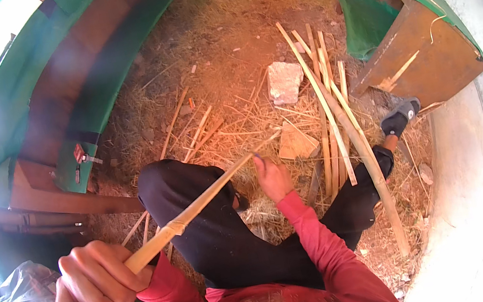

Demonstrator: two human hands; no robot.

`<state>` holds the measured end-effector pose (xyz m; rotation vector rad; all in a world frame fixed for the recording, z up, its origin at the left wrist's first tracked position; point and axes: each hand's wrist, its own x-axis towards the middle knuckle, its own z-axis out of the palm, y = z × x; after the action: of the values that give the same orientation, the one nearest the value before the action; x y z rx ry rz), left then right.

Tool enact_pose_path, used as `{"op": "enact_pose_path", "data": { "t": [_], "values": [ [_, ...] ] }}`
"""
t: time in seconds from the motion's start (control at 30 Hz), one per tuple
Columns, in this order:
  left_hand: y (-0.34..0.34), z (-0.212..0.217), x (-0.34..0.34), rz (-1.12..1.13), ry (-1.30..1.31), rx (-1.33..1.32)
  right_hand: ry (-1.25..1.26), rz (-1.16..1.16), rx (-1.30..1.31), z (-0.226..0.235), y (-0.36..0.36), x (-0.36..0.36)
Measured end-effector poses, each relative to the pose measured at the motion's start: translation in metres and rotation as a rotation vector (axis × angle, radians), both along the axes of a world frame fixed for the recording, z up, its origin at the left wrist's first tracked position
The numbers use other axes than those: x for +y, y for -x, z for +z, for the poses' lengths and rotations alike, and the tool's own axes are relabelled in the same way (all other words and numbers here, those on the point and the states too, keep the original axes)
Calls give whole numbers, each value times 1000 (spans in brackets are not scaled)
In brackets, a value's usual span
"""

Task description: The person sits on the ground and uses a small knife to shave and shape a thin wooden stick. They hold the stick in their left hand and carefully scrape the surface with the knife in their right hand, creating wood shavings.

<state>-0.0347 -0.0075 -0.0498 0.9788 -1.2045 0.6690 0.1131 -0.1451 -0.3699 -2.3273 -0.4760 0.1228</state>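
Note:
My left hand [99,287] is wrapped around a long split bamboo strip [194,208], which slants from the lower left up across my thigh. A raised node shows partway along it, and its far part narrows. My right hand [274,178] is closed close to that narrow end. A small dark bit shows at the fingertips there, but I cannot make out what it is or whether the fingers grip the strip. Beyond my right hand, a wooden block [298,141] lies on the ground beside several bamboo strips [327,99].
A pale stone block [285,82] sits ahead among shavings. One thick bamboo piece [370,162] crosses my right leg. Green-covered benches [116,76] stand left, with a small red tool [80,154] on one. A brown wooden seat [428,55] stands right, clear plastic [27,292] lower left.

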Motion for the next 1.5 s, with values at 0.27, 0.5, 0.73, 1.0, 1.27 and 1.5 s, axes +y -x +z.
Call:
{"op": "enact_pose_path", "data": {
  "t": [0.27,0.5,0.73,1.0,1.27,1.5],
  "values": [
    [-8,4,-2,-47,-40,39,186,-154,71,-63,-30,-5],
    [-2,1,8,118,67,42,56,-67,122,-51,-28,4],
    [0,3,24,491,0,116,193,-192,15,-125,-54,28],
    [-2,0,39,915,425,275,404,28,-386,-125,-84,1],
    [-3,7,32,1039,463,276,358,-110,-86,-64,-106,-46],
    [-9,5,39,649,225,240,-317,159,222,34,-12,-1]
  ]
}}
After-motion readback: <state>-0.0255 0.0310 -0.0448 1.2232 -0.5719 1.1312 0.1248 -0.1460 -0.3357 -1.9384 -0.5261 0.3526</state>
